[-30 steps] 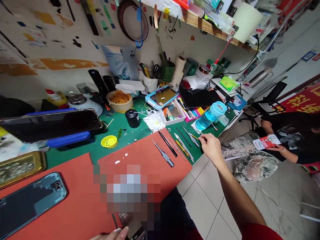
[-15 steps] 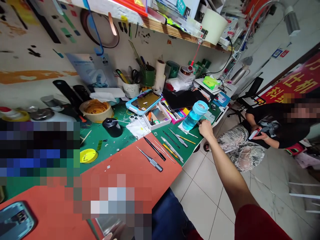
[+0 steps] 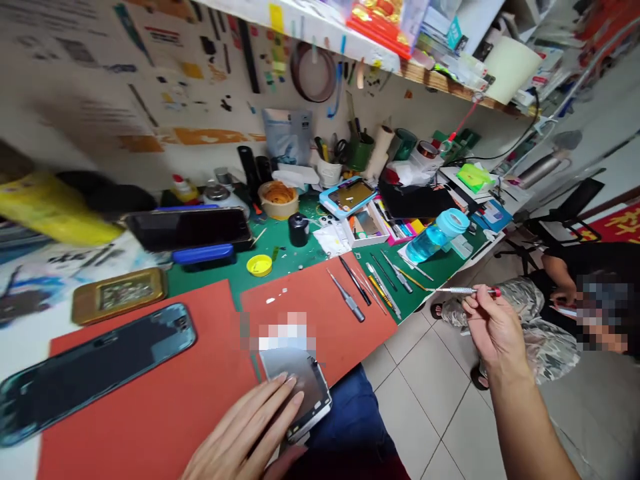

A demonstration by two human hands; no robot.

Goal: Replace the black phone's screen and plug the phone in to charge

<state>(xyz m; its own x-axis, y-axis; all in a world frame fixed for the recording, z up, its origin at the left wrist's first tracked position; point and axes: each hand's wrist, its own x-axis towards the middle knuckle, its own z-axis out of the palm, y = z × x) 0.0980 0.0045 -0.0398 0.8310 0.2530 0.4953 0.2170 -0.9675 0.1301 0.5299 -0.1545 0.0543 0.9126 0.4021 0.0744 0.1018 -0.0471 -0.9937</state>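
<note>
The screwdriver [image 3: 459,291] has a bright metal shaft, and the grey phone panel [image 3: 309,373] looks smooth, with a soft metallic sheen. The red mat [image 3: 165,393] is matt and even, like rubber. A black phone [image 3: 190,230] has a dark, smooth glass face; the blue stand [image 3: 204,254] beneath is shiny plastic. The bottle [image 3: 425,245] is see-through plastic, the box [image 3: 83,300] brassy metal. The shelf [image 3: 440,77] shows bare wood grain — the jeans [image 3: 356,413] are denim, the floor tiles [image 3: 407,407] smooth and pale.
</note>
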